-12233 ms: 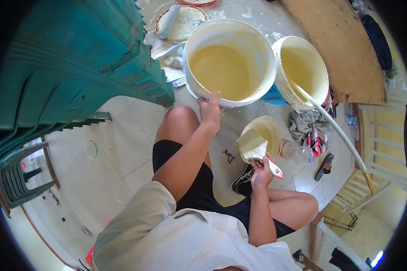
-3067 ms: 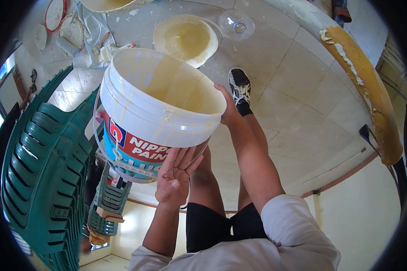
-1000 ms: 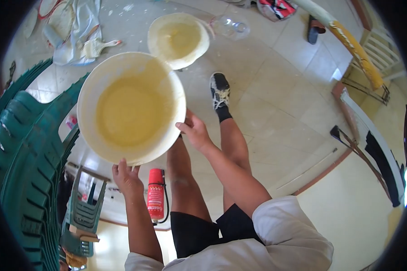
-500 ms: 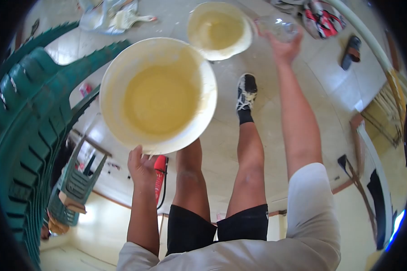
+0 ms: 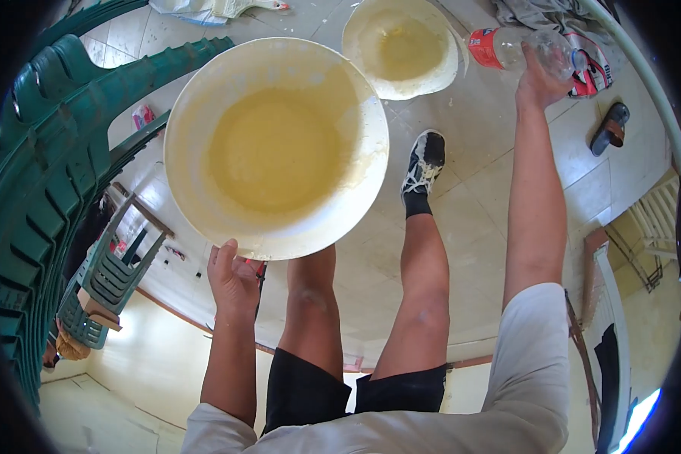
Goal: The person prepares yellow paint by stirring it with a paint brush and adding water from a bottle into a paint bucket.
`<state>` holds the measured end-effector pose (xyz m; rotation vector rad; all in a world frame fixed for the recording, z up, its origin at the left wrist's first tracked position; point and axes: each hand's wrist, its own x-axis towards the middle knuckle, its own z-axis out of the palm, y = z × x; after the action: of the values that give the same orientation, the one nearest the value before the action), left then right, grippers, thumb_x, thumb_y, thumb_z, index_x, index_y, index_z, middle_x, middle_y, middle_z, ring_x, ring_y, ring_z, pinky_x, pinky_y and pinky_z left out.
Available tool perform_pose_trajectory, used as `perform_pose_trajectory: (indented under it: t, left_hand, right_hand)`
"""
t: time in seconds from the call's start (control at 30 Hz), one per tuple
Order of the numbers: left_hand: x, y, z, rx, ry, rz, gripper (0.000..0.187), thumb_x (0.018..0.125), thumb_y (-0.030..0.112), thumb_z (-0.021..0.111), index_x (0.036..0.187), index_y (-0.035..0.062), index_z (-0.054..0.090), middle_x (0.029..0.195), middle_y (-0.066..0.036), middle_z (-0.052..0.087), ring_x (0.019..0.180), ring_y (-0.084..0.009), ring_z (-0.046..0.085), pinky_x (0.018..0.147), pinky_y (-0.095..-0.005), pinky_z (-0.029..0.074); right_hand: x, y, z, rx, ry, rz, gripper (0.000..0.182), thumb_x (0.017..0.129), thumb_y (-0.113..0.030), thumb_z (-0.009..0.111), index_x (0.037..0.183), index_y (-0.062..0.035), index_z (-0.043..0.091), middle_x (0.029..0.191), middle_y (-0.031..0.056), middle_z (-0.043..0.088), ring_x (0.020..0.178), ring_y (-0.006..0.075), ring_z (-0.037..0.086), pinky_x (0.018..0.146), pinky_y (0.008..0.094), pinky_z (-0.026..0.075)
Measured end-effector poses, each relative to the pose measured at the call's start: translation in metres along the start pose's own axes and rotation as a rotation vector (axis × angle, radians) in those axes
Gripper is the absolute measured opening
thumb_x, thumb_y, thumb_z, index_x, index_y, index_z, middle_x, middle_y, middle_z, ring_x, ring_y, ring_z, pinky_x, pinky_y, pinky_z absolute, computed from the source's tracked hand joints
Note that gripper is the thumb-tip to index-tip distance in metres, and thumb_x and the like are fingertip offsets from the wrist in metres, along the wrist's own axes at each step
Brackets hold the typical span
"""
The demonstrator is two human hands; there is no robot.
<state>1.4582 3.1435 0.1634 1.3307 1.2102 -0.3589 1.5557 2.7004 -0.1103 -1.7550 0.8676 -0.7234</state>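
A large white bucket (image 5: 193, 144) holding pale yellow liquid (image 5: 280, 151) is in front of me, its mouth facing up toward my view. My left hand (image 5: 232, 281) has its fingers closed on the near rim. Out to the right, my right hand (image 5: 541, 79) is wrapped round a clear plastic bottle (image 5: 511, 49) with a red label, tipped on its side. No liquid can be made out inside the bottle. Beyond the large bucket stands a smaller white bucket (image 5: 450, 72) with similar yellow liquid; the bottle is to its right, apart from it.
Stacked green plastic chairs (image 5: 60, 166) rise close on my left. A white-coated brush (image 5: 234, 6) lies at the far left. A sandal (image 5: 610, 129), a bag (image 5: 594, 72) and grey cloth (image 5: 533, 11) are on the tiled floor (image 5: 484, 189) at right.
My right hand has carried the bottle rightward, farther from the smaller bucket. The large bucket looks bigger and nearer, with my left hand still on its rim. My view has shifted slightly.
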Motion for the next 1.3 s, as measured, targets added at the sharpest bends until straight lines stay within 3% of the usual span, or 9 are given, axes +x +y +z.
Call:
perform_pose_trajectory:
  t: [0.27,0.37,0.47,0.6,0.83,0.9,1.0,1.2,1.3]
  left_hand:
    - [-0.004,-0.003,0.002,-0.029,0.012,0.011,0.044,0.080,0.021,0.054,0.117,-0.0001,0.042,0.117,-0.012,0.050,0.111,-0.0262,0.048,0.091,-0.0442,0.043]
    - [-0.005,-0.006,-0.003,-0.026,0.033,0.010,0.042,0.080,0.022,0.054,0.115,0.0003,0.044,0.117,-0.012,0.050,0.110,-0.0260,0.049,0.090,-0.0445,0.043]
    - [-0.011,-0.007,-0.002,-0.019,0.044,0.016,0.040,0.081,0.021,0.054,0.113,0.0006,0.045,0.116,-0.012,0.050,0.108,-0.0263,0.049,0.090,-0.0442,0.043]
    - [-0.012,-0.012,-0.005,-0.037,0.072,-0.011,0.037,0.081,0.021,0.054,0.112,0.0004,0.046,0.114,-0.011,0.051,0.108,-0.0264,0.050,0.089,-0.0437,0.044]
    - [-0.005,-0.013,-0.016,-0.018,0.099,-0.010,0.032,0.079,0.018,0.058,0.103,0.0018,0.046,0.107,-0.013,0.052,0.101,-0.0269,0.052,0.084,-0.0435,0.046]
    - [-0.004,-0.013,-0.017,-0.008,0.090,0.005,0.032,0.078,0.017,0.060,0.101,0.0023,0.044,0.103,-0.012,0.052,0.097,-0.0247,0.053,0.082,-0.0423,0.047]
    - [-0.005,-0.010,-0.020,-0.004,0.069,0.050,0.031,0.078,0.015,0.059,0.102,0.0012,0.044,0.103,-0.012,0.052,0.095,-0.0225,0.054,0.081,-0.0423,0.047]
    - [0.002,-0.011,-0.026,0.013,0.073,0.104,0.036,0.078,0.007,0.059,0.109,-0.0027,0.042,0.103,-0.013,0.051,0.095,-0.0195,0.054,0.082,-0.0399,0.047]
    - [0.002,-0.010,-0.022,0.048,0.096,0.128,0.039,0.078,0.003,0.059,0.111,-0.0042,0.040,0.106,-0.013,0.050,0.096,-0.0189,0.054,0.082,-0.0363,0.048]
  right_hand:
    - [0.003,-0.032,-0.077,-0.192,-0.239,-0.402,0.085,0.051,-0.009,0.085,0.117,0.0024,0.032,0.113,0.0168,0.049,0.102,0.0251,0.052,0.086,0.0345,0.046]
    - [-0.015,-0.086,-0.096,-0.116,-0.357,-0.519,0.092,0.057,0.003,0.077,0.129,-0.0063,0.021,0.122,0.0166,0.045,0.110,0.0291,0.049,0.095,0.0443,0.039]
    - [-0.051,-0.114,-0.099,0.216,-0.246,-0.428,0.104,0.058,-0.011,0.080,0.135,-0.0068,0.010,0.127,0.0173,0.035,0.114,0.0290,0.042,0.090,0.0417,0.043]
    - [-0.073,-0.150,-0.100,0.136,-0.324,-0.297,0.114,0.056,-0.016,0.080,0.137,-0.0091,0.000,0.127,0.0172,0.032,0.117,0.0290,0.039,0.092,0.0434,0.041]
    - [-0.117,-0.185,-0.052,0.512,-0.822,-0.166,0.100,0.052,-0.021,0.081,0.131,-0.0051,0.021,0.114,0.0147,0.046,0.101,0.0266,0.052,0.086,0.0387,0.045]
    - [-0.129,-0.194,-0.048,0.406,-1.028,0.040,0.087,0.048,-0.023,0.081,0.121,-0.0029,0.037,0.104,0.0120,0.054,0.093,0.0213,0.056,0.078,0.0344,0.048]
    - [-0.135,-0.205,-0.039,0.277,-1.255,-0.022,0.078,0.045,-0.025,0.080,0.113,-0.0050,0.047,0.098,0.0109,0.057,0.087,0.0181,0.058,0.073,0.0313,0.048]
    - [-0.143,-0.192,-0.046,-0.137,-1.515,0.069,0.075,0.045,-0.026,0.079,0.112,-0.0090,0.049,0.098,0.0109,0.060,0.082,0.0265,0.060,0.076,0.0337,0.047]
    - [-0.138,-0.186,-0.046,-0.294,-1.567,0.064,0.074,0.045,-0.025,0.077,0.111,-0.0067,0.048,0.092,0.0099,0.059,0.080,0.0207,0.059,0.075,0.0294,0.046]
